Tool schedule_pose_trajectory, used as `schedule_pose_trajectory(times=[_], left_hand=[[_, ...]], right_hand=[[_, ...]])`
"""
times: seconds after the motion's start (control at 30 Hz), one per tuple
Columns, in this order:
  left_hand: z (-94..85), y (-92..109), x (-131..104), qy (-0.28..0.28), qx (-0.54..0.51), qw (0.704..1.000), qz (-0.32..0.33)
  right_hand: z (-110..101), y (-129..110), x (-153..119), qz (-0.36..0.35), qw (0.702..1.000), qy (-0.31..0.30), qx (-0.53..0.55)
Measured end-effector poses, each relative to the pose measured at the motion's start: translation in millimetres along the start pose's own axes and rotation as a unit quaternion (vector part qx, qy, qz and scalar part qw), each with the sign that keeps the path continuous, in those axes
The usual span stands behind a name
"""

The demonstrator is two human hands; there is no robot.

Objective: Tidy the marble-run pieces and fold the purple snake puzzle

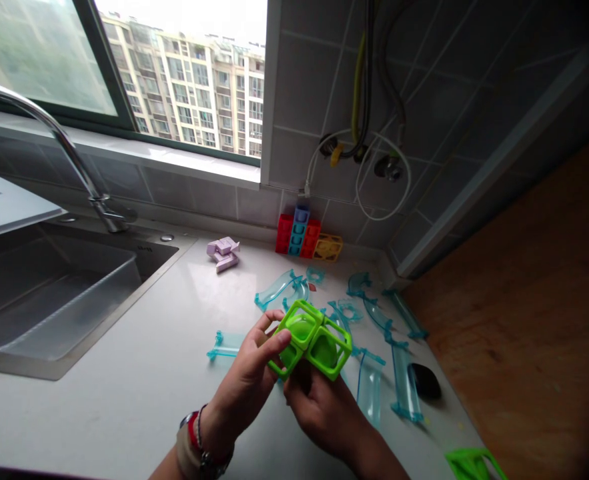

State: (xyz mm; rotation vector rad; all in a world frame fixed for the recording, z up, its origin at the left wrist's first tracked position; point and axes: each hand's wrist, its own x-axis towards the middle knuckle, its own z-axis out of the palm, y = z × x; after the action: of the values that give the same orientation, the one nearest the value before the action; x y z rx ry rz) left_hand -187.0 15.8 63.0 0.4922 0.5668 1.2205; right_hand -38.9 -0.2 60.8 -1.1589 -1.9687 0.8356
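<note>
Both my hands hold bright green hollow cube blocks [301,328], which sit together as a cluster above the counter. My left hand [254,363] grips the cluster from the left, thumb across the front and fingers behind. From below, my right hand [319,403] closes on the right-hand cube; its fingertips are partly hidden behind the blocks. Translucent blue track pieces lie around and beyond my hands, among them a curved one [277,290] and a straight one [405,383]. Another straight track [224,345] is partly covered by my left hand.
Stacked red blocks [284,233], blue blocks [298,233] and a yellow block [328,247] stand against the tiled wall. Lilac pieces [224,252] lie near the sink [164,267]. At right are a black mouse-like object [425,381] and a green block [474,463] by the counter's edge.
</note>
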Motion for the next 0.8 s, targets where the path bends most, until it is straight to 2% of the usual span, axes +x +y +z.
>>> schedule_pose_trajectory(times=[0.17, 0.3, 0.4, 0.6, 0.7, 0.8], left_hand=[[-0.4, 7.7, 2.5, 0.012, 0.033, 0.999, 0.018], [5.0, 2.9, -0.1, 0.021, 0.043, 0.998, 0.028], [5.7, -1.0, -2.0, 0.017, 0.044, 0.999, 0.019], [-1.0, 1.7, 0.2, -0.01, 0.107, 0.994, 0.009], [-4.3, 9.3, 1.7, -0.049, 0.173, 0.984, -0.012], [-6.8, 18.1, 1.0, -0.061, 0.229, 0.971, -0.023]], right_hand=[[-3.5, 0.3, -2.3, 0.096, 0.992, -0.071, 0.036], [-5.3, -3.8, -5.6, 0.173, 0.971, -0.124, 0.105], [-7.2, -6.6, -5.8, 0.208, 0.959, -0.135, 0.137], [-10.2, -1.5, -1.9, 0.183, 0.971, -0.12, 0.093], [-9.6, 4.2, -1.9, 0.142, 0.981, -0.12, 0.051], [-9.0, 8.3, -3.8, 0.094, 0.985, -0.142, 0.009]])
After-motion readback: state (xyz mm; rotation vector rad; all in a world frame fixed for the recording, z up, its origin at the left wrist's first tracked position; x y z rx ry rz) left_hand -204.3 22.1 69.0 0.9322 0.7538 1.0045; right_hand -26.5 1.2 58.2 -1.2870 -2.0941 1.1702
